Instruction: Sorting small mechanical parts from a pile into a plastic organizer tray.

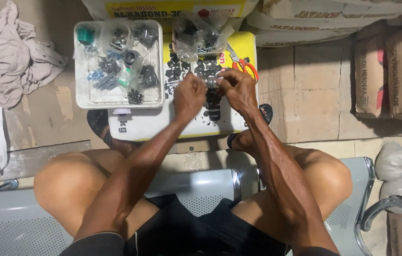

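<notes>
My left hand [189, 95] and my right hand [239, 89] meet in front of me, fingers closed together on a small silvery metal part [212, 84] held between them. Below the hands lie several small black parts [213, 110] scattered on a yellow and white sack [163, 124] lying flat on the floor. I sit on a grey perforated metal bench [196, 187] with my knees apart.
A white tray [81, 100] with bagged small parts stands at the upper left. A clear bag of parts [200, 34] and orange-handled pliers [244, 64] lie behind the hands. Stacked sacks [390, 71] sit at the right, a crumpled cloth [13, 57] at the left.
</notes>
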